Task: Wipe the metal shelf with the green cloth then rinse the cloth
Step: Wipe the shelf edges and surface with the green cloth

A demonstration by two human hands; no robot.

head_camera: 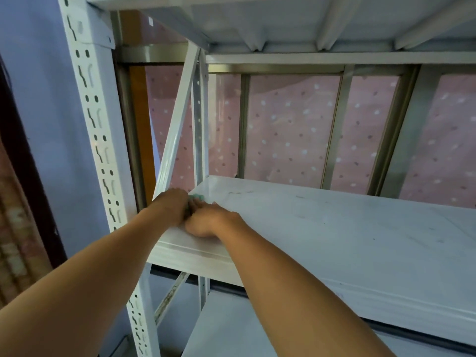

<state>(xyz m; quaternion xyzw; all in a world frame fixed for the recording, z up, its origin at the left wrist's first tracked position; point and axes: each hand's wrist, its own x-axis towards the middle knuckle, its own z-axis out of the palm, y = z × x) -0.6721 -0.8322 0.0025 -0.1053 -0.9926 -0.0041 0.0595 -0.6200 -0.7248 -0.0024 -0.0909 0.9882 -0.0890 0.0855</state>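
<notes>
— In the head view, where is the green cloth [197,196] found?
— It is seen at the left end of the metal shelf [334,240], bunched just beyond both hands and near the foot of the diagonal brace [177,130]. Only a small green edge is shown.
— How are the hands held?
— The left hand [171,206] is curled, knuckles up, against the cloth; whether the cloth is gripped by it cannot be told. The right hand [210,220] is laid beside it, fingers fairly straight and pressed onto the cloth.
— Which way is the wipe expected to go?
— The shelf's long axis is directed rightward from the hands, so nearly all the surface, faint marks [239,193] included, is found to the right of the cloth. The right hand is judged the nearer to it, and a rightward sweep is called for
</notes>
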